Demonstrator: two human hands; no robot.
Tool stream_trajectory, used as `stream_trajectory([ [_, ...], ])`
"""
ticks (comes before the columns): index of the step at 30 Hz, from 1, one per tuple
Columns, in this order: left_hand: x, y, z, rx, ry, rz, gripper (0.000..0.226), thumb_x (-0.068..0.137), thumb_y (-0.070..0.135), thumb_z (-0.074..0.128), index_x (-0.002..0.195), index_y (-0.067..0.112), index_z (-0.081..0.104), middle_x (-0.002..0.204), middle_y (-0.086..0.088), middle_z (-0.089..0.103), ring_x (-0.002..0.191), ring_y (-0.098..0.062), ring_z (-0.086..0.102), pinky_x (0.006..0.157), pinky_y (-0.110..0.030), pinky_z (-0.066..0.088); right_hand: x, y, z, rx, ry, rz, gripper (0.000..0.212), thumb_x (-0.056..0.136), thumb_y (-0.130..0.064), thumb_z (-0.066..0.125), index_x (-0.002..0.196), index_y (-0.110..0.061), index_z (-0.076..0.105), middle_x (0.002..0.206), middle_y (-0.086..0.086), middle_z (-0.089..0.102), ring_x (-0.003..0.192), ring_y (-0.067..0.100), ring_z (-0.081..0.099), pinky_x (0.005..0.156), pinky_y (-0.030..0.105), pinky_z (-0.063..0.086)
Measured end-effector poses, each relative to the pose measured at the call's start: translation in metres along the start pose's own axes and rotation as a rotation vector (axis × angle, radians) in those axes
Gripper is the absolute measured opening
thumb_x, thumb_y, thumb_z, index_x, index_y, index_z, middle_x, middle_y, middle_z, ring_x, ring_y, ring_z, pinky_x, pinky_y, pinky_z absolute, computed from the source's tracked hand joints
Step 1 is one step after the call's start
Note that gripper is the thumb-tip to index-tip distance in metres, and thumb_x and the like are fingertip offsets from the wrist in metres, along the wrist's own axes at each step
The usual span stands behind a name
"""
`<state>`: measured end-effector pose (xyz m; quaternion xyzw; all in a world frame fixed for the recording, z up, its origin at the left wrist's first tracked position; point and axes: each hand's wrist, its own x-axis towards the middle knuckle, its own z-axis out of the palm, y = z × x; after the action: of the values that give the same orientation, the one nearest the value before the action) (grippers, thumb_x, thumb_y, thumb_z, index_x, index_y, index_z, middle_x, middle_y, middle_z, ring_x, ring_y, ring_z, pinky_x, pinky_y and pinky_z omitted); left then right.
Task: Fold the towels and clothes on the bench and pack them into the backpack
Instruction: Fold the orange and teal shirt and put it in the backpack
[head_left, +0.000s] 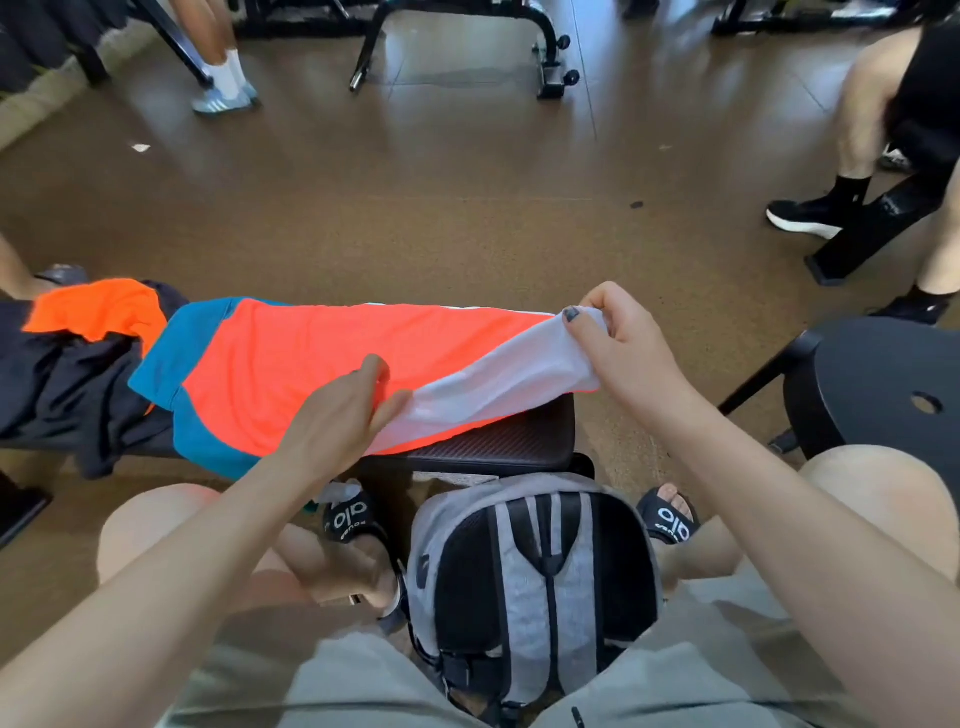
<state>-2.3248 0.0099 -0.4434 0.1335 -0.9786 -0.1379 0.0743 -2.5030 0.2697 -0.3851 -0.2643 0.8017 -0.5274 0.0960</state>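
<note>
Hands pinch the orange garment (322, 364) on the counter (509, 447): left hand (345, 410) at near hem, right hand (618, 348) lifting white end, prob. to fold it over. Backpack (535, 571) waits btwn the knees.

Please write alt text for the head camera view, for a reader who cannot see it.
A seated person's left hand and right hand pinch the white end of an orange, teal and white garment spread on a black bench. A grey backpack stands between the knees; dark clothes lie crumpled at left.
</note>
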Motion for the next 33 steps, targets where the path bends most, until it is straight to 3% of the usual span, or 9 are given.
stream_trajectory([
  [3,-0.005,-0.001,0.001,0.198,-0.088,0.066,0.048,0.084,0.046,0.075,0.099,0.012,0.044,0.068,-0.002,0.05,0.066,-0.035,0.056,0.053,-0.04,0.036,-0.01,0.002,-0.003,-0.038,-0.028,-0.006,0.018,0.096,-0.013,0.059,0.082,-0.009,0.05,0.074,-0.006,0.045,0.065,0.004,0.037,0.056,0.019,0.028],
  [7,-0.013,-0.009,0.013,0.337,-0.179,0.243,0.054,0.062,0.017,0.085,0.086,0.017,0.036,0.062,-0.004,0.048,0.055,-0.034,0.054,0.043,-0.033,0.03,-0.031,0.022,-0.009,0.078,-0.032,0.145,0.009,0.087,0.003,0.059,0.092,-0.004,0.054,0.058,-0.006,0.044,0.057,0.008,0.037,0.054,0.018,0.031],
  [10,-0.017,-0.01,0.025,0.413,-0.174,0.303,0.05,0.058,0.007,0.081,0.088,0.015,0.041,0.068,-0.006,0.05,0.054,-0.032,0.053,0.048,-0.03,0.024,-0.048,0.042,-0.011,0.133,-0.073,0.26,0.023,0.088,0.007,0.054,0.105,-0.008,0.058,0.058,0.0,0.048,0.061,0.014,0.042,0.059,0.026,0.037],
  [15,-0.025,-0.019,0.044,0.5,-0.113,0.395,0.023,0.074,0.013,0.049,0.097,0.015,0.047,0.082,-0.005,0.052,0.064,-0.029,0.055,0.056,-0.037,0.041,-0.066,0.072,-0.014,0.026,-0.152,0.292,0.03,0.088,0.007,0.051,0.103,-0.018,0.06,0.064,0.009,0.044,0.06,0.015,0.042,0.059,0.027,0.036],
  [19,-0.037,-0.021,0.057,0.538,-0.076,0.464,0.033,0.073,0.014,0.035,0.101,0.013,0.052,0.091,-0.007,0.057,0.067,-0.028,0.055,0.059,-0.036,0.045,-0.083,0.095,-0.015,-0.085,-0.294,0.385,0.026,0.085,-0.001,0.053,0.103,-0.019,0.059,0.056,-0.002,0.046,0.052,0.01,0.041,0.063,0.032,0.037],
  [24,-0.041,-0.021,0.059,0.582,-0.054,0.262,0.037,0.068,0.017,0.058,0.102,0.009,0.047,0.094,-0.013,0.057,0.077,-0.032,0.053,0.064,-0.041,0.043,-0.089,0.106,-0.015,-0.034,-0.277,0.55,0.024,0.086,0.0,0.055,0.106,-0.011,0.061,0.055,-0.004,0.046,0.059,0.016,0.041,0.068,0.033,0.035],
  [28,-0.048,-0.023,0.062,0.608,-0.131,0.089,0.051,0.054,0.021,0.08,0.093,0.01,0.049,0.091,-0.011,0.047,0.079,-0.031,0.048,0.063,-0.043,0.04,-0.092,0.106,-0.012,-0.103,-0.326,0.57,0.031,0.072,-0.031,0.066,0.103,-0.031,0.063,0.061,-0.003,0.048,0.065,0.016,0.045,0.074,0.038,0.037],
  [30,-0.052,-0.025,0.068,0.585,-0.107,0.01,0.051,0.054,0.02,0.081,0.091,0.011,0.047,0.087,-0.012,0.046,0.076,-0.032,0.048,0.058,-0.042,0.037,-0.095,0.108,-0.008,-0.152,-0.358,0.549,0.03,0.075,-0.044,0.073,0.1,-0.034,0.06,0.054,-0.007,0.046,0.058,0.011,0.044,0.066,0.034,0.034],
  [33,-0.058,-0.024,0.073,0.335,-0.095,-0.223,0.045,0.063,0.026,0.075,0.092,0.006,0.047,0.088,-0.016,0.047,0.075,-0.036,0.053,0.054,-0.041,0.04,-0.097,0.112,-0.001,-0.115,-0.307,0.506,0.022,0.089,-0.033,0.075,0.1,-0.025,0.058,0.049,-0.011,0.04,0.047,0.006,0.037,0.051,0.025,0.027],
])
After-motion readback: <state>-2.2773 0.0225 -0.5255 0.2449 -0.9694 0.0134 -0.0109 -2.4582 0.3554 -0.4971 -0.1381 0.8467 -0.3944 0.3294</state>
